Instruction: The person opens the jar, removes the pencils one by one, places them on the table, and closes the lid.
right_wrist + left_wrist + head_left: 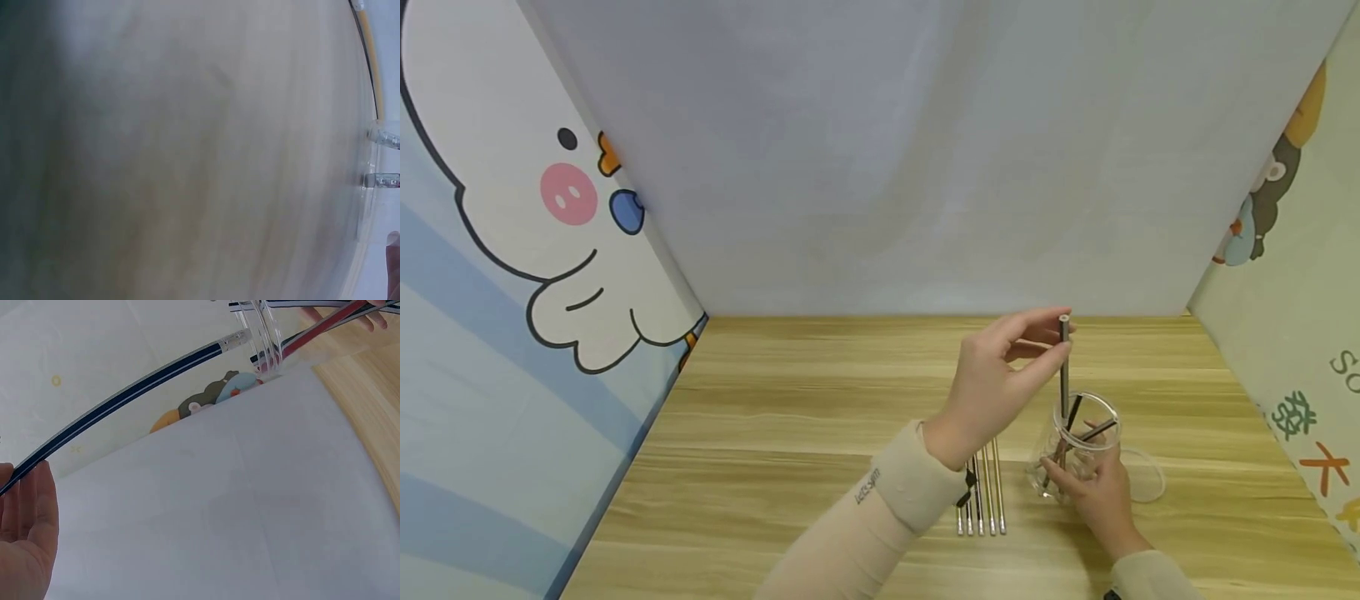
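My left hand (1000,375) pinches a dark striped pencil (1064,375) between thumb and fingers above the clear jar (1093,446). The pencil stands nearly upright, its plain end on top. In the left wrist view, the metal-banded end of this pencil (125,403) overlaps the jar's rim (269,337). Low on the jar's side, my right hand (1101,496) grips it with thumb and fingers. Inside lean a few pencils (1097,431), among them a red one (322,328). In the right wrist view, metal pencil ends (382,180) show through the jar wall beside a fingertip (394,269).
Several dark and gold pencils (992,492) lie side by side under my left forearm. A clear round lid (1148,479) lies on the wooden table (775,467) right of the jar. A pale wall stands behind, with printed panels at both sides.
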A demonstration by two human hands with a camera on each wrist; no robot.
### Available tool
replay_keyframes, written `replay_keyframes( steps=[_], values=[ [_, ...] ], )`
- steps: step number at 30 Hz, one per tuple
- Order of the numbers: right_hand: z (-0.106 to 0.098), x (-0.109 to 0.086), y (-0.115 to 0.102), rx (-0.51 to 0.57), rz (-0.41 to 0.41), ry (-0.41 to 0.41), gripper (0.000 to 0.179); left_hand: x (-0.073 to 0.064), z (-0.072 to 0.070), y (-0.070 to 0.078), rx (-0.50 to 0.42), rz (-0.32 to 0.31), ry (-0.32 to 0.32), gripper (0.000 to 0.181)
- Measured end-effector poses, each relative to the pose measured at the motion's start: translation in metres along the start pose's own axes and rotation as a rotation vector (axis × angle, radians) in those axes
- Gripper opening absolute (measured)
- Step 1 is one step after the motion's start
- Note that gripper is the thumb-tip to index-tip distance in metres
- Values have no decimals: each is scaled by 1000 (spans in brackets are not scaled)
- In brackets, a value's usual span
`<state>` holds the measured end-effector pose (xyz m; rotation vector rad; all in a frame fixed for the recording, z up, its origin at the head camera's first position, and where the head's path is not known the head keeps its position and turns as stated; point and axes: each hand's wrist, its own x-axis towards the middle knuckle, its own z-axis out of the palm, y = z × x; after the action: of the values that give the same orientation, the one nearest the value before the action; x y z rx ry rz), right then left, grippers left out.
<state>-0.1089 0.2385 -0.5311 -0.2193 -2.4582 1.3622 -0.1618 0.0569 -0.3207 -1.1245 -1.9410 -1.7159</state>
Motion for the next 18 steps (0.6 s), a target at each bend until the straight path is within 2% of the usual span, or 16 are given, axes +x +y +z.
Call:
replay_keyframes(
  steps=[5,11,18],
  values=[
    [1,0,1,-4,-10,2,81,-4,-10,1,-7,-30,30,31],
    [0,0,1,42,-9,-24,83,-8,-21,0,-9,-72,58,31],
    [-1,0,-3,42,5,-39,83,-15,-31,-8,6,-130,91,32]
  ],
)
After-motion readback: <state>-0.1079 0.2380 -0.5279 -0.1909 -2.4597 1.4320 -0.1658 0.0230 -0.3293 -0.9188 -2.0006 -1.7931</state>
